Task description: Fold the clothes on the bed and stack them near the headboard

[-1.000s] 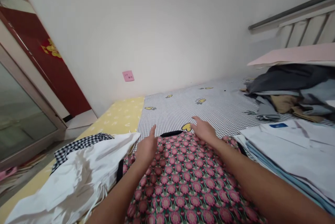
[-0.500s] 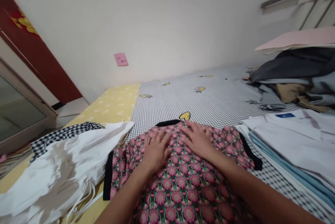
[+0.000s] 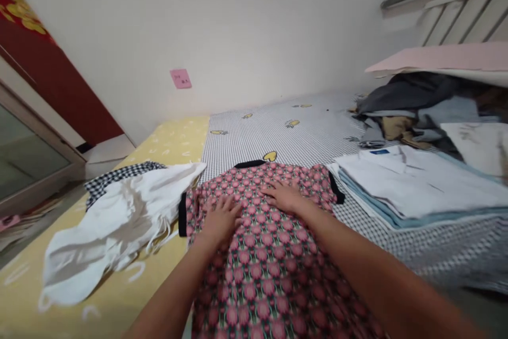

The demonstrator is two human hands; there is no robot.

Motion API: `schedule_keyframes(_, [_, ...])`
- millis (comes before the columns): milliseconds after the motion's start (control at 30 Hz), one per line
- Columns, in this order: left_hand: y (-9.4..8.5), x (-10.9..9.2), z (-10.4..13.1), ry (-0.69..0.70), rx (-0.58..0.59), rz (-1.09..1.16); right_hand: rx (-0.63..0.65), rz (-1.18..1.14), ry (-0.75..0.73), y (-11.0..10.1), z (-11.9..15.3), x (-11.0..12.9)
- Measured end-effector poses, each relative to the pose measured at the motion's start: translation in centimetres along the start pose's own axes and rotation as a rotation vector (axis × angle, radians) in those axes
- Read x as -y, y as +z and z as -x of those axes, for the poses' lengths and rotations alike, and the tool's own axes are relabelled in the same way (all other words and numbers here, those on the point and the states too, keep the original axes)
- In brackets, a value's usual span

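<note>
One short-sleeved floral garment (image 3: 257, 275) — pink blooms, black neckband (image 3: 250, 164), black cuffs (image 3: 337, 189) — lies spread out in front of me, its neck toward the wall-side edge of the bed (image 3: 246, 140) and its lower part running out of view nearest me. My left hand (image 3: 222, 220) and right hand (image 3: 283, 197) rest palm down on its upper part, apart from each other, fingers extended and a little spread; neither has hold of anything. Toward the bed's left edge, a crumpled white garment with drawstrings (image 3: 119, 217) lies just beside it, overlapping a black-and-white checked cloth (image 3: 101, 184). Near the right-hand cuff, a folded white collared shirt (image 3: 420, 185) lies on top of folded blue clothes (image 3: 369, 199). Toward the bed's far right corner is a heap of dark grey and tan clothes (image 3: 408, 90), with a pink sheet (image 3: 440, 58) above it. A pink note (image 3: 181, 79) is on the wall (image 3: 278, 27).
</note>
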State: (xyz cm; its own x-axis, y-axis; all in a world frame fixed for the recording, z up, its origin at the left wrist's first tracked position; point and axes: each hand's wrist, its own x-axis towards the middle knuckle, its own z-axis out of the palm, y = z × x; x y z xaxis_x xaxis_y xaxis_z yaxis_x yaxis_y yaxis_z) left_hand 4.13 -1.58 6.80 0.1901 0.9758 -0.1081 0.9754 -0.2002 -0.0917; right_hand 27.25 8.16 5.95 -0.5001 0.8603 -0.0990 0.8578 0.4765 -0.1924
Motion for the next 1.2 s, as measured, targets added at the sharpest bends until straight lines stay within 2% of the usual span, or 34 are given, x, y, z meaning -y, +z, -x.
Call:
schedule_keyframes(67, [1.0, -3.3, 2.5, 0.174, -0.026, 0.058, -0.049, 0.009, -0.014, 0.8, 3.4, 2.0])
schedule_keyframes(133, [2.8, -5.9, 6.1, 0.295, -0.043, 0.090, -0.107, 0.013, -0.040, 2.6, 7.6, 3.6])
schedule_keyframes(233, [5.8, -7.8, 12.3, 0.290, -0.048, 0.084, -0.166, -0.012, -0.090, 6.3, 14.7, 5.1])
schedule_keyframes(300, [7.6, -8.1, 16.5, 0.307, -0.010, 0.124, -0.124, -0.060, -0.107, 8.5, 19.4, 5.5])
schedule_keyframes(367, [9.2, -8.0, 20.4, 0.314, 0.014, 0.190, -0.016, -0.142, -0.131, 9.8, 23.8, 5.6])
schedule_keyframes(433, [11.1, -7.6, 24.1, 0.269, -0.033, 0.228, 0.095, -0.259, -0.181, 10.2, 27.8, 5.3])
schedule_keyframes(500, [13.4, -7.1, 27.5, 0.198, -0.115, 0.219, 0.146, -0.406, -0.208, 10.3, 31.4, 4.3])
schedule_keyframes(567, [15.5, -6.6, 30.6, 0.161, -0.193, 0.173, 0.114, -0.574, -0.161, 10.8, 34.2, 2.6])
schedule_keyframes(633, [16.7, -6.4, 32.8, 0.139, -0.251, 0.112, 0.001, -0.763, -0.030, 11.9, 36.2, 0.2])
schedule_keyframes(700, [16.7, -6.9, 33.5, 0.098, -0.277, 0.054, -0.187, -0.953, 0.214, 13.8, 37.3, -2.3])
schedule_keyframes(767, [15.6, -8.1, 32.8, 0.056, -0.318, 0.026, -0.381, -1.111, 0.545, 15.8, 37.4, -4.5])
schedule_keyframes(833, [14.3, -10.1, 30.8, 0.029, -0.370, 0.026, -0.458, -1.250, 0.812, 17.3, 36.5, -5.6])
schedule_keyframes(867, [13.7, -11.1, 29.7, 0.019, -0.399, 0.026, -0.446, -1.311, 0.879, 17.9, 35.7, -5.7])
schedule_keyframes(933, [13.2, -12.7, 27.4, 0.020, -0.425, 0.012, -0.377, -1.416, 0.864, 18.3, 34.1, -5.0])
schedule_keyframes(1000, [13.5, -13.3, 25.7, 0.136, -0.413, 0.030, -0.309, -1.540, 0.705, 17.9, 32.7, -3.8])
schedule_keyframes(1100, [14.7, -12.3, 25.0, 0.324, -0.367, 0.164, -0.242, -1.750, 0.504, 15.6, 31.9, -2.5])
schedule_keyframes(1200, [15.6, -10.8, 26.0, 0.270, -0.351, 0.284, -0.284, -1.813, 0.506, 12.4, 32.6, -2.9])
